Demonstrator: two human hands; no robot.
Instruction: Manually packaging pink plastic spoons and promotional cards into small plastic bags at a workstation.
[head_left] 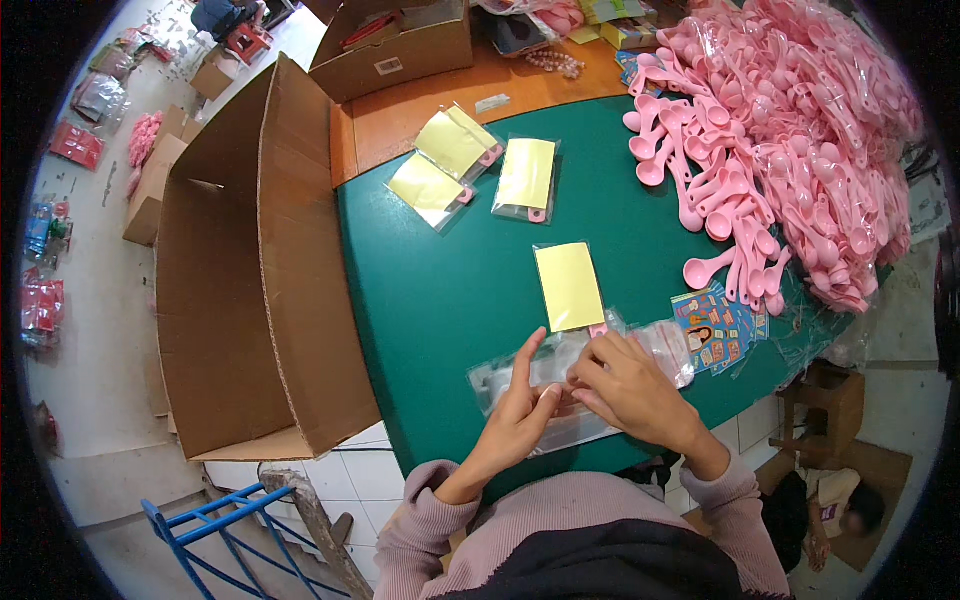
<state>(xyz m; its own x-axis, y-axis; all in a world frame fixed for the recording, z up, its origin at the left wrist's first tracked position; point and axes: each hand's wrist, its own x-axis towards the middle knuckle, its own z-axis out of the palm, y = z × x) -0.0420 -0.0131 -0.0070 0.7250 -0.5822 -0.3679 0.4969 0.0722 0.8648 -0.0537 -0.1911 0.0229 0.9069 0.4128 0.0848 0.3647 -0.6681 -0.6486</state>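
Clear plastic bags [490, 378] lie in a layer at the table's near edge, under both hands. My left hand [512, 412] has its index finger stretched out, while its thumb and lower fingers close at a bag's edge. Beside it, my right hand [632, 388] is closed, its fingertips pinching the same plastic; the exact grip is partly hidden. Just beyond my fingers lies a packed bag with a yellow card [570, 287] and a bit of pink at its lower end. Right of my right hand, blue printed cards [712, 330] are fanned out.
Packed bags with yellow cards [525, 175] lie farther back on the green table [430, 290]. Pink measuring spoons [790, 150] are heaped at the right. A tall open cardboard box [310, 270] borders the left side. A blue metal frame [225, 520] stands lower left; a person sits lower right.
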